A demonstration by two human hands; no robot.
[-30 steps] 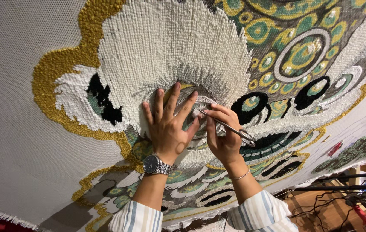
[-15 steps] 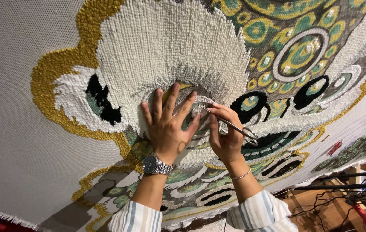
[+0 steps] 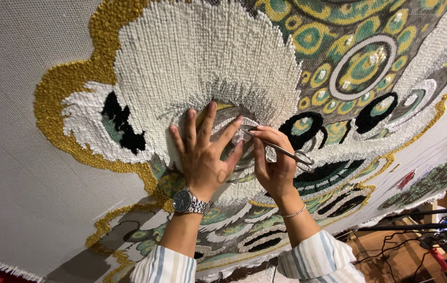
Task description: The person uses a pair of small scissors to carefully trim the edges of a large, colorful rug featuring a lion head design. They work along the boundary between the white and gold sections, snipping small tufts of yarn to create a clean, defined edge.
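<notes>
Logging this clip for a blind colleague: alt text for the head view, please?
The right hand holds small scissors against a tufted rug while the left hand lies spread flat beside them. The rug shows white, gold, green and black patterns.

The left hand (image 3: 202,157) lay flat on the tufted rug (image 3: 208,57), fingers spread. Just to its right, the right hand (image 3: 274,165) held small scissors (image 3: 281,151) against the rug, tips beside the left fingertips, handles pointing right. A wristwatch (image 3: 185,201) sat below the left hand. Cables (image 3: 433,241) lay at lower right, beyond the rug's edge.
</notes>
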